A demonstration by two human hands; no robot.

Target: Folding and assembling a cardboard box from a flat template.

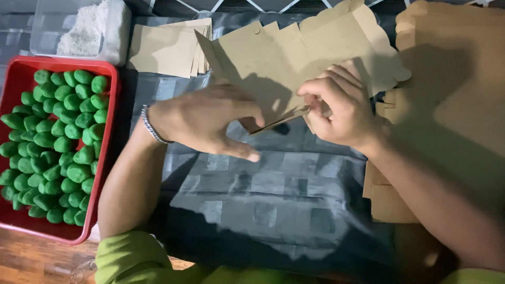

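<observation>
I see one red tray (pixel 108 71) at the left, full of green oval pieces (pixel 52 142); they are too many to count exactly, several dozen. Behind it stands one clear container (pixel 39 31) with white grains. There are two stacks of flat brown cardboard: one (pixel 168 50) at the back, one (pixel 447 79) at the right. One unfolded cardboard box blank (pixel 294 58) is held above the grey checked cloth (pixel 263 194). My left hand (pixel 202 121) is half open, fingers touching its lower flap. My right hand (pixel 342 108) is pinched closed on the same edge.
</observation>
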